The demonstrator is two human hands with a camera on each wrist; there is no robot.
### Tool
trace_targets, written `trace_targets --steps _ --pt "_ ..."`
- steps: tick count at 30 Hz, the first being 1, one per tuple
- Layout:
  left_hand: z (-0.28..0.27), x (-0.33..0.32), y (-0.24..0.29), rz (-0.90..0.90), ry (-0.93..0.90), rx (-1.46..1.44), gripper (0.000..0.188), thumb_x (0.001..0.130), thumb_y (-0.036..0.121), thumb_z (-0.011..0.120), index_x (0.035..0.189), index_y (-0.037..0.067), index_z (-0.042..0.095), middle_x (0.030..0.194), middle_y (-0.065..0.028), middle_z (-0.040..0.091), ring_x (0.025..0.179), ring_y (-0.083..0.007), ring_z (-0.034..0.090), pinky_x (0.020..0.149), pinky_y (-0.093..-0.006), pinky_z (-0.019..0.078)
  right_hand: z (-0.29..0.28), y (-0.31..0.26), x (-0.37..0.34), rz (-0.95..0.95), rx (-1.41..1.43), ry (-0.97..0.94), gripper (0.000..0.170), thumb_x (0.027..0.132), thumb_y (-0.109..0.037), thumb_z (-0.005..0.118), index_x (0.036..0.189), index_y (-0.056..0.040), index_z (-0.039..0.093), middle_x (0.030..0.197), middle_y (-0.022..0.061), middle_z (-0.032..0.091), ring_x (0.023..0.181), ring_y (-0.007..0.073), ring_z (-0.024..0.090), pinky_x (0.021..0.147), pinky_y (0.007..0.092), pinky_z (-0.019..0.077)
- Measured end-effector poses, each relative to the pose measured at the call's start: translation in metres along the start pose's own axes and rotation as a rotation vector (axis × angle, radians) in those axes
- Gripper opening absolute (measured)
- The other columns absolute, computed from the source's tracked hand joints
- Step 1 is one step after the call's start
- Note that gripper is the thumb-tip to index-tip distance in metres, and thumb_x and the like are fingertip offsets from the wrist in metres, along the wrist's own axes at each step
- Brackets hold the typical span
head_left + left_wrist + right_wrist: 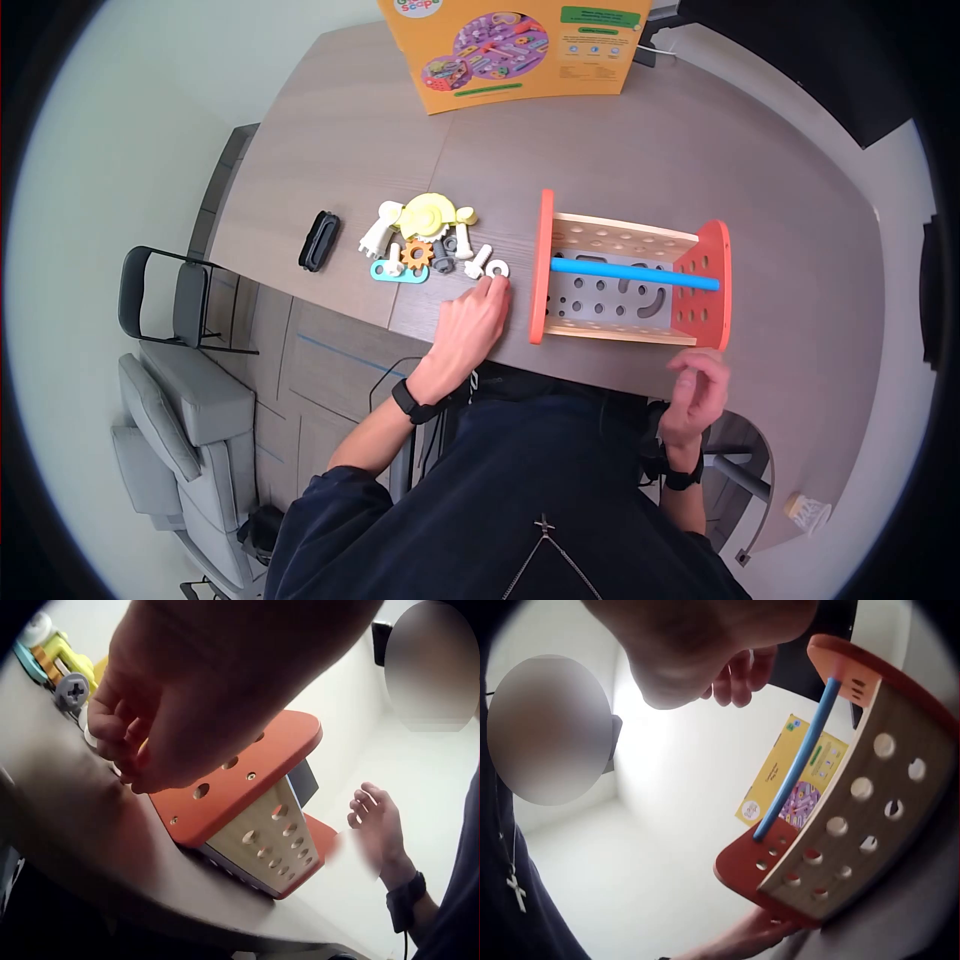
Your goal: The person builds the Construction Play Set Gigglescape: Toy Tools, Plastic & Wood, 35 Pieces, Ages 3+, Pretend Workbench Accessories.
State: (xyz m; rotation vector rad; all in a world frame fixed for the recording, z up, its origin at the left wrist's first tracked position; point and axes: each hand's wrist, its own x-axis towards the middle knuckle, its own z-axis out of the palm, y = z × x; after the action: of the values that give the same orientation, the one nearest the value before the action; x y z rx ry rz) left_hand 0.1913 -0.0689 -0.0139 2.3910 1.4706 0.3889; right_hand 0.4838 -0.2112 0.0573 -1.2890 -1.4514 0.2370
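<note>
Ring (504,267) beside fingers (484,290), toolbox edge (541,270) apart

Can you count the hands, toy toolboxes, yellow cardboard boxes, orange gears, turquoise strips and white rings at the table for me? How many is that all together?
Hands: 2 (left hand, right hand)
Toy toolbox: 1
Yellow cardboard box: 1
Orange gear: 1
Turquoise strip: 1
White ring: 1
Total: 7
</note>
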Motion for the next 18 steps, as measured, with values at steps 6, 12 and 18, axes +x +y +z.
trace_targets --steps 6,12,18 --pt "-0.006 0.005 0.001 -0.030 0.026 0.046 0.025 0.103 0.020 0.067 0.122 0.009 0.056 0.100 -0.0151 0.073 0.072 -0.0398 0.073 0.056 -0.0507 0.0557 0.017 -0.001 0.007 -0.005 0.029 -0.170 0.022 0.092 0.011 0.061 0.112 0.0021 0.064 0.084 0.0134 0.069 0.073 0.0243 0.067 0.070 0.0341 0.0547" --pt "-0.003 0.007 0.001 0.011 0.025 0.069 0.022 0.104 0.019 0.065 0.120 0.008 0.055 0.097 -0.0144 0.072 0.070 -0.0378 0.074 0.053 -0.0484 0.0562 0.028 -0.004 0.017 0.016 0.017 -0.282 0.021 0.089 0.011 0.066 0.109 0.0020 0.069 0.084 0.0128 0.070 0.071 0.0261 0.069 0.067 0.0356 0.0556" --pt "0.001 0.012 0.000 0.011 0.041 0.070 0.025 0.104 0.024 0.067 0.122 0.010 0.057 0.092 -0.0140 0.073 0.066 -0.0374 0.073 0.052 -0.0486 0.0542 0.040 -0.007 0.023 0.074 0.018 -0.394 0.017 0.090 0.006 0.069 0.105 0.0010 0.072 0.088 0.0142 0.073 0.074 0.0306 0.070 0.070 0.0376 0.0567"
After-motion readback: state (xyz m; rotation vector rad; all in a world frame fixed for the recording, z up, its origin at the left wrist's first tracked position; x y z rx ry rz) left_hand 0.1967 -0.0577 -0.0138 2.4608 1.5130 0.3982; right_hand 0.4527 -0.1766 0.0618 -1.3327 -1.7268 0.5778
